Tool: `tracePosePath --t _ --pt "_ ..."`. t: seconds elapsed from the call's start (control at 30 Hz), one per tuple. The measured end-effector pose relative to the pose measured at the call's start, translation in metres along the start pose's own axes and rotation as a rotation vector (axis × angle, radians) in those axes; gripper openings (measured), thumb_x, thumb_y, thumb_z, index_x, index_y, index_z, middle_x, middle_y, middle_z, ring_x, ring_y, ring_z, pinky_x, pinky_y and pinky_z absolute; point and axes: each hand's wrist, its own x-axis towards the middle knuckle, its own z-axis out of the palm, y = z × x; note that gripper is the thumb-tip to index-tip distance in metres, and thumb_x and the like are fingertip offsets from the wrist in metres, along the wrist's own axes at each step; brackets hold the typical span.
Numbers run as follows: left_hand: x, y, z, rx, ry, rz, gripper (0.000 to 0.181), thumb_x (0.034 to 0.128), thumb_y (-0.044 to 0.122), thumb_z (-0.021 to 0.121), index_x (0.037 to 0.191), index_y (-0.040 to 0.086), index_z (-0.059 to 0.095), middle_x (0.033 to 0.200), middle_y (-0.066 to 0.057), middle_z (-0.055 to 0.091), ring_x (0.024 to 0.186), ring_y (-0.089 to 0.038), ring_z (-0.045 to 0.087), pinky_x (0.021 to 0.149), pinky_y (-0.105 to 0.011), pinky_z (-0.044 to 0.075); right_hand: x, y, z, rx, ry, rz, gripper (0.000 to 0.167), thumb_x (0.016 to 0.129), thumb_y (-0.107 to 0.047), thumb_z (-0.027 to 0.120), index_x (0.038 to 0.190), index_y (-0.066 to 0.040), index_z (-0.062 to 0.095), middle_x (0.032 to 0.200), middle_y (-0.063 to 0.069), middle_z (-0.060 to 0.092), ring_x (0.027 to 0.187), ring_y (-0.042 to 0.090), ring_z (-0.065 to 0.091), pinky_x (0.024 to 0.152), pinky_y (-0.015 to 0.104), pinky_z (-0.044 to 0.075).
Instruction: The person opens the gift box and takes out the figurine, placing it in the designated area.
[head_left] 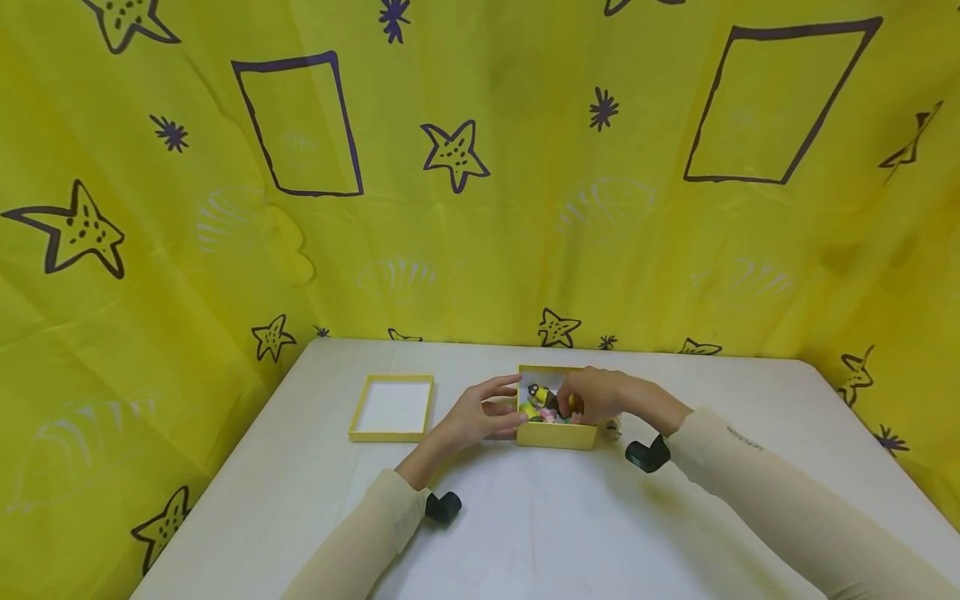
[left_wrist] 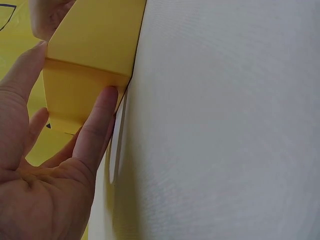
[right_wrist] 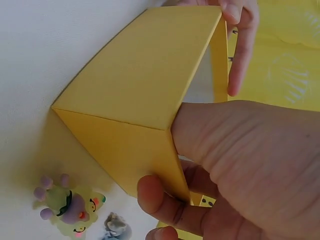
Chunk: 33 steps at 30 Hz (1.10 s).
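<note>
An uncovered yellow box (head_left: 557, 436) stands on the table with several small toys inside. Among them are a yellow goggled figurine (head_left: 538, 392) and a pink toy (head_left: 548, 414). My left hand (head_left: 480, 414) touches the box's left side, fingers fairly straight along the wall and thumb at the rim corner, as the left wrist view shows. From above, my right hand (head_left: 592, 393) reaches over the right wall into the box. In the right wrist view, part of that hand is inside and some bent fingers (right_wrist: 172, 207) are outside the wall. Whatever it may hold is hidden.
A shallow yellow lid (head_left: 388, 437) with a white inside lies left of the box. Just right of the box, on the white table (head_left: 525, 525), are a pastel purple and yellow toy figure (right_wrist: 75, 207) and a small grey one (right_wrist: 116, 225). A yellow patterned curtain (head_left: 510, 250) surrounds the table.
</note>
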Motion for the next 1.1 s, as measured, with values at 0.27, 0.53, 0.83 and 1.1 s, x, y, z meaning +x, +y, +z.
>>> tracePosePath --t 0.27,0.53,0.83,1.1 --pt "0.000 0.002 0.000 -0.002 0.004 -0.005 0.072 0.0926 0.013 0.079 0.156 0.016 0.045 0.149 -0.018 0.050 0.124 -0.032 0.061 0.085 -0.037 0.062 -0.003 0.002 0.003 0.048 0.038 -0.023 0.016 0.090 0.001 0.075 0.090 -0.015 0.071 0.088 0.005 0.061 0.075 0.016 0.052 0.065 0.027 0.046" --pt "0.000 0.001 -0.001 0.013 0.003 0.012 0.071 0.0934 0.013 0.078 0.156 0.014 0.045 0.149 -0.020 0.050 0.124 -0.033 0.061 0.088 -0.036 0.061 -0.005 0.009 0.006 0.100 0.076 -0.100 0.015 0.092 0.000 0.073 0.090 -0.015 0.070 0.084 0.003 0.060 0.072 0.013 0.051 0.064 0.025 0.045" --pt "0.000 0.000 -0.001 0.010 -0.001 0.018 0.069 0.0942 0.012 0.077 0.156 0.012 0.045 0.148 -0.022 0.050 0.127 -0.036 0.059 0.092 -0.036 0.060 -0.009 0.015 0.005 0.142 0.124 -0.173 0.012 0.092 -0.002 0.075 0.092 -0.014 0.072 0.089 -0.003 0.067 0.078 0.012 0.059 0.069 0.025 0.053" --pt "-0.001 0.002 0.000 0.035 0.012 0.006 0.069 0.0943 0.015 0.077 0.156 0.014 0.046 0.148 -0.020 0.051 0.128 -0.036 0.059 0.095 -0.038 0.058 -0.014 0.021 0.002 0.167 0.208 -0.217 0.008 0.092 -0.008 0.078 0.096 -0.014 0.074 0.087 -0.004 0.069 0.076 0.011 0.061 0.065 0.027 0.054"
